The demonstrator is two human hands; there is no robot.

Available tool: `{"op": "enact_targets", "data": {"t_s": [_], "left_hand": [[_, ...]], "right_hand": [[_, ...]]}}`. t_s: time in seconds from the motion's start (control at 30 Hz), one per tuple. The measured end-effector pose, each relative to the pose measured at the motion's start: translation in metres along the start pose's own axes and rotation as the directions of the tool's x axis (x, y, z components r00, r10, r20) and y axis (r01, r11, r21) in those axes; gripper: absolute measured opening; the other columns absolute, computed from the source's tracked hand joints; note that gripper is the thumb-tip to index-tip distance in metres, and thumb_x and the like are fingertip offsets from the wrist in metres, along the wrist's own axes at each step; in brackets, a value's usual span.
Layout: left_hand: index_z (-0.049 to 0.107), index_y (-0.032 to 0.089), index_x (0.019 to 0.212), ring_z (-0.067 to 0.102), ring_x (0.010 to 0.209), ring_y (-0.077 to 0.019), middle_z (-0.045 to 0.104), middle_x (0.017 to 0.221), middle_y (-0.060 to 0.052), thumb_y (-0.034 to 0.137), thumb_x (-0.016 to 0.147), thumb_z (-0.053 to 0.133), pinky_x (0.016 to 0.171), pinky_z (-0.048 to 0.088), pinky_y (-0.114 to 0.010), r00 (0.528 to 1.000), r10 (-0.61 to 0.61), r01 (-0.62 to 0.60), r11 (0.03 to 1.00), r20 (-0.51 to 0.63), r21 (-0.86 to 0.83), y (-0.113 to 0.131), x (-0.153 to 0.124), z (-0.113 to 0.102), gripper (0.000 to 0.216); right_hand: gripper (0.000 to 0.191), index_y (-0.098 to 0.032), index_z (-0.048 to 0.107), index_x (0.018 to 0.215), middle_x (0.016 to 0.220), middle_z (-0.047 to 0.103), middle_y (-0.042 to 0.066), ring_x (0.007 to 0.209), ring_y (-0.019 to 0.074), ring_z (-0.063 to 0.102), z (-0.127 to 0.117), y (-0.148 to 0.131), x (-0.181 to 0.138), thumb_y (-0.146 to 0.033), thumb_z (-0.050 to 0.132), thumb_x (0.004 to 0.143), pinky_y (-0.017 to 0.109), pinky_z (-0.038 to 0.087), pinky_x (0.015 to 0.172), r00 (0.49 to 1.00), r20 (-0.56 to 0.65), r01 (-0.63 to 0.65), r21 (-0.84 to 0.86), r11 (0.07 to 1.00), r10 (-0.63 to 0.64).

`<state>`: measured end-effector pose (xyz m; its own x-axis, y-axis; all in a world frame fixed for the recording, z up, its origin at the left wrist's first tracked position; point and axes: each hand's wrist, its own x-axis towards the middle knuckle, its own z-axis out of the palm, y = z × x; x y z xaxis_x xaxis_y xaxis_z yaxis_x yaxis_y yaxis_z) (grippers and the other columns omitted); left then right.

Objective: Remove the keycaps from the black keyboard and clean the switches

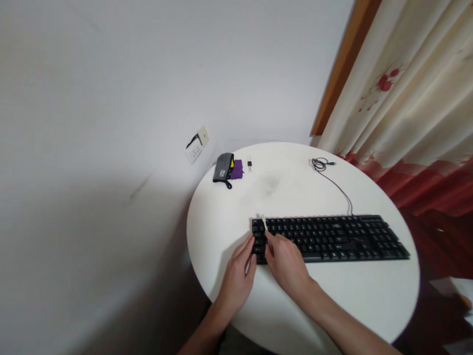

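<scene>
The black keyboard point(325, 236) is laid flat, keys upward, and its keys are marked with pale signs. Its thin cable point(320, 164) is partly coiled beyond it. A pale, slender tool point(264, 223) is held over the left-end keys, tip pointed away; contact cannot be confirmed.

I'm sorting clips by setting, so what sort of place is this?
Probably a room in a home, though a dorm or guest room is possible: a floral curtain hangs beside a plain wall with a socket, and a small round table stands against it.
</scene>
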<state>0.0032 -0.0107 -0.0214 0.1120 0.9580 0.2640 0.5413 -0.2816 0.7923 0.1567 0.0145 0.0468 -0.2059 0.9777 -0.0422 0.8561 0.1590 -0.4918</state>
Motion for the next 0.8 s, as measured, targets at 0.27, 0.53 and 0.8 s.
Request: {"op": "enact_targets", "data": {"t_s": [0.27, 0.53, 0.8], "left_hand": [[0.048, 0.026, 0.142, 0.045, 0.136, -0.0208, 0.049, 0.147, -0.005, 0.021, 0.096, 0.044, 0.116, 0.036, -0.042, 0.999, -0.035, 0.035, 0.999, 0.010, 0.015, -0.002, -0.001, 0.000, 0.046], [0.049, 0.025, 0.142, 0.047, 0.134, -0.0210, 0.050, 0.146, -0.006, 0.022, 0.097, 0.044, 0.115, 0.037, -0.042, 0.999, -0.037, 0.036, 0.999, 0.004, 0.031, 0.001, 0.000, -0.001, 0.046], [0.050, 0.024, 0.141, 0.048, 0.133, -0.0208, 0.051, 0.145, -0.006, 0.022, 0.096, 0.046, 0.114, 0.038, -0.041, 1.000, -0.028, 0.029, 0.998, -0.005, 0.048, 0.004, 0.002, -0.003, 0.046]], "right_hand": [[0.049, -0.017, 0.054, 0.138, 0.103, 0.069, 0.011, 0.090, 0.0217, 0.069, 0.001, 0.013, -0.030, -0.010, 0.042, 0.091, 0.029, 0.050, 0.078, 0.996, 0.092, 0.002, -0.038, 0.999, 0.002], [0.052, -0.021, 0.054, 0.139, 0.100, 0.069, 0.009, 0.079, 0.0215, 0.070, -0.002, 0.029, -0.062, -0.010, 0.040, 0.090, 0.030, 0.052, 0.072, 0.990, 0.143, -0.009, -0.022, 1.000, 0.012], [0.049, -0.023, 0.059, 0.134, 0.093, 0.069, 0.008, 0.070, 0.0185, 0.069, 0.002, 0.042, -0.087, -0.012, 0.041, 0.090, 0.026, 0.052, 0.067, 0.993, 0.114, -0.017, 0.047, 0.999, 0.011]]}}
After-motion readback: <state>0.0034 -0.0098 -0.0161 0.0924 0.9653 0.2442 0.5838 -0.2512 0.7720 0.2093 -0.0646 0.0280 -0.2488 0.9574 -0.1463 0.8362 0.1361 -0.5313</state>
